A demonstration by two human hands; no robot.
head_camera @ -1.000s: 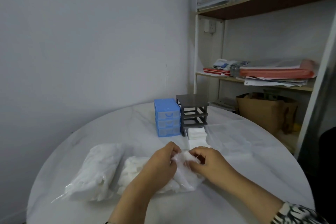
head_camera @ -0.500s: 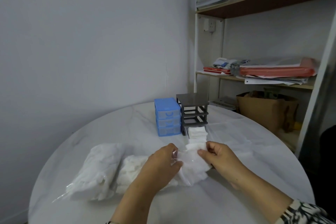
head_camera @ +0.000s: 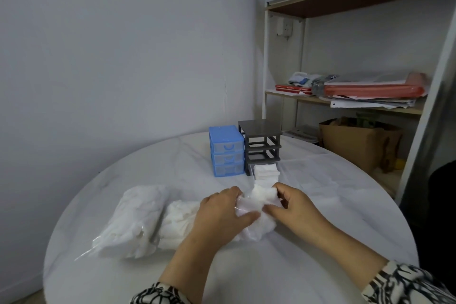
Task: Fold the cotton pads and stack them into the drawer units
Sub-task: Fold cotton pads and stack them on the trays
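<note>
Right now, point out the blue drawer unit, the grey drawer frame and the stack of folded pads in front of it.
blue drawer unit (head_camera: 226, 153): head view, front of the middle drawer.
grey drawer frame (head_camera: 259, 127): head view, flat top panel.
stack of folded pads (head_camera: 266, 172): head view, top pad.

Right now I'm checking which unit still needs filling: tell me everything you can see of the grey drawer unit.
The grey drawer unit is a dark grey frame, plastic by its look, with a flat top and open tiers; no drawers show in it. It stands upright on the white table, right beside the blue drawer unit. A stack of folded cotton pads sits at its front foot. Neither hand touches it.
</note>
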